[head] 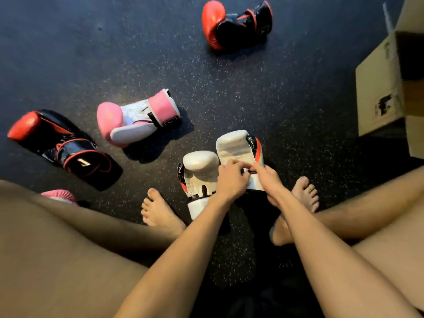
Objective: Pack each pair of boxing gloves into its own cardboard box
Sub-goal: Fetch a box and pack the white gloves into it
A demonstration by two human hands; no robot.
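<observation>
Two white boxing gloves lie side by side on the dark floor between my feet. My left hand [231, 180] and my right hand [267, 177] both pinch the cuff of the right white glove [236, 145]. The left white glove [199, 173] rests untouched beside it. A pink and white glove [137, 118] lies further left, and a second pink glove [59, 196] peeks out from behind my left leg. One red and black glove [59, 145] lies at the far left, another red and black glove [234, 24] at the top. An open cardboard box [378, 88] stands at the right edge.
My bare left foot [158, 212] and right foot [302, 203] flank the white gloves, and my legs fill the lower corners. The floor [275, 88] is dark speckled rubber. A second cardboard flap [415, 138] shows beside the box.
</observation>
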